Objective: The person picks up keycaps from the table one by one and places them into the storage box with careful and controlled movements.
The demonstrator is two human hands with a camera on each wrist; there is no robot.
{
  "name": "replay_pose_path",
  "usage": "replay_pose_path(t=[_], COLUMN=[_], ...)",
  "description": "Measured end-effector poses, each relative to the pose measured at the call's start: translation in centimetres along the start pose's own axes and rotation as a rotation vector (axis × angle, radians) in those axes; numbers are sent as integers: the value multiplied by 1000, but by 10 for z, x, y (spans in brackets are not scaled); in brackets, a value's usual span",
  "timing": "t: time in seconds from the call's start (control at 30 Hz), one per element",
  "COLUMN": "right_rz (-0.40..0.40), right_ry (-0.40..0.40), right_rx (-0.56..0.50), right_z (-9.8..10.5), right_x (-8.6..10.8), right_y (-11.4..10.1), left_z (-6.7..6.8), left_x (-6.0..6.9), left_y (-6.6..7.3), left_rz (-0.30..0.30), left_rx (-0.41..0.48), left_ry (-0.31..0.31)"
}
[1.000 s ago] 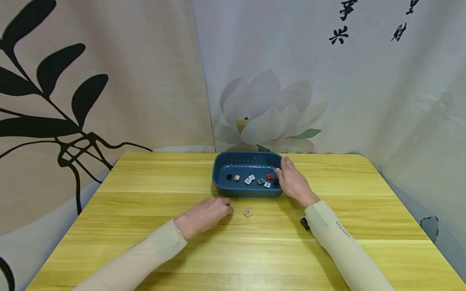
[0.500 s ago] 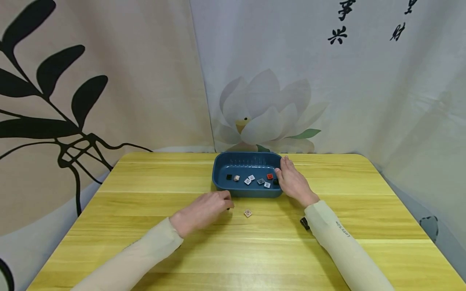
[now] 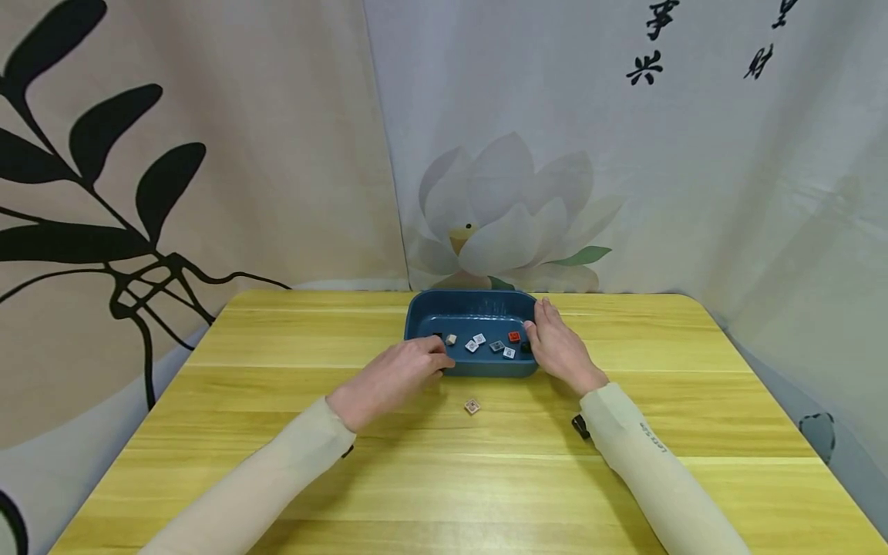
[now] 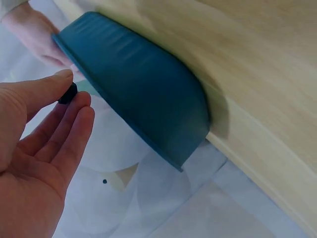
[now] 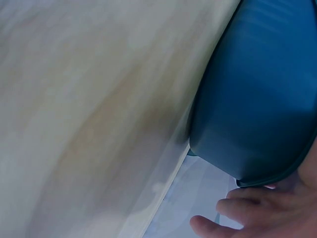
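In the left wrist view, my left hand [image 4: 42, 153] pinches a small black keycap [image 4: 68, 93] between thumb and fingertips. In the head view that hand [image 3: 395, 374] is at the front left corner of a blue tray [image 3: 479, 370], where it hides part of the rim. My right hand [image 3: 562, 347] rests against the tray's right end, fingers extended and thumb by the rim. Inside the tray lie several small square keycaps, among them a red keycap [image 3: 514, 337] and a white keycap [image 3: 509, 353]. One pale keycap [image 3: 472, 406] lies on the table in front.
The wooden table [image 3: 527, 493] runs to a back edge just behind the tray. A printed curtain [image 3: 298, 139] hangs beyond it. A black band [image 3: 581, 426] shows under the right sleeve.
My left hand has lifted from the table left of the pale keycap and moved up and forward to the tray's front left corner. The right hand and the tray stay in place.
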State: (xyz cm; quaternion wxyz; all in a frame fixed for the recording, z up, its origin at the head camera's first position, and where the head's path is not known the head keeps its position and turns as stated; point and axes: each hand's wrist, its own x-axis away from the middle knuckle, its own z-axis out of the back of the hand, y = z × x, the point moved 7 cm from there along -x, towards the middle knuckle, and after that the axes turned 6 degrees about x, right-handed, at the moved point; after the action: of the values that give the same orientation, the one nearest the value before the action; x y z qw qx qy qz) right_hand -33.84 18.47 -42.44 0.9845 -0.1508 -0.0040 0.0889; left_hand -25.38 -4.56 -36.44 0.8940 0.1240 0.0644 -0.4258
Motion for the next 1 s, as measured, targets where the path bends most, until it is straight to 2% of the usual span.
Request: replay_pose_path(t=[0.37, 0.63, 0.77, 1.0], right_rz=[-12, 3, 2, 0], right_ry=[-13, -10, -9, -4], right_rx=[-8, -9, -9, -6], right_z=[0, 0, 1, 0], right_x=[0, 0, 0, -1], right_y=[1, 0, 0, 0], left_z=[6, 3, -1, -15], left_x=[-20, -37, -46, -59], left_y=[-12, -28, -37, -52], left_rz=[51, 121, 155, 240], left_rx=[7, 24, 31, 44], left_ry=[68, 65, 28, -92])
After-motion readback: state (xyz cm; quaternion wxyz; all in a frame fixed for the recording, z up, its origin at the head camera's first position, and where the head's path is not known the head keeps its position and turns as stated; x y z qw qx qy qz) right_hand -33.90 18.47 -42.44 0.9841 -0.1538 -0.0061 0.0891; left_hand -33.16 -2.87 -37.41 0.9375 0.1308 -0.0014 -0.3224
